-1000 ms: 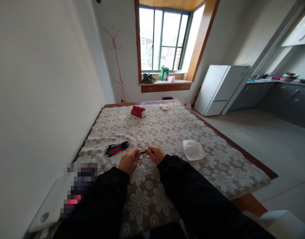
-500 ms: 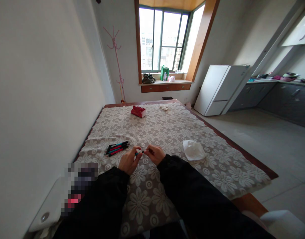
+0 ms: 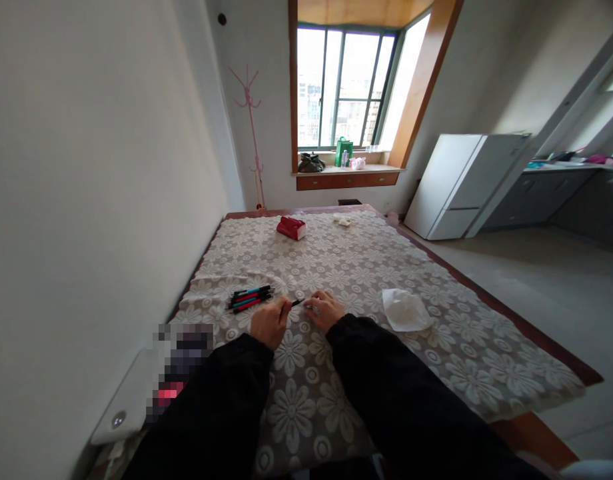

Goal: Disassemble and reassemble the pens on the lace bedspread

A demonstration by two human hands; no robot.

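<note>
My left hand [image 3: 271,322] is closed around a pen, and the pen's dark end [image 3: 297,302] sticks out to the right between thumb and fingers. Close to that end, my right hand [image 3: 325,311] has its fingers bent together; whatever they pinch is too small to make out. Left of my hands lies a bundle of several pens [image 3: 249,299], black with red and blue-green barrels. On my right, a crumpled white sheet [image 3: 405,311] rests on the patterned tablecloth [image 3: 291,407].
A red tissue pack [image 3: 290,228] and a small pale item [image 3: 342,221] lie towards the far end. The wall [image 3: 111,167] borders the table's left side. Beyond stand a pink coat rack [image 3: 251,123] and a white fridge [image 3: 444,187]. A pixelated patch covers something at near left.
The camera view has shifted, so the scene sits further right. My left hand has turned and closed more over the pen, and the pen's dark end shows more. My right fingers have shifted at its end.
</note>
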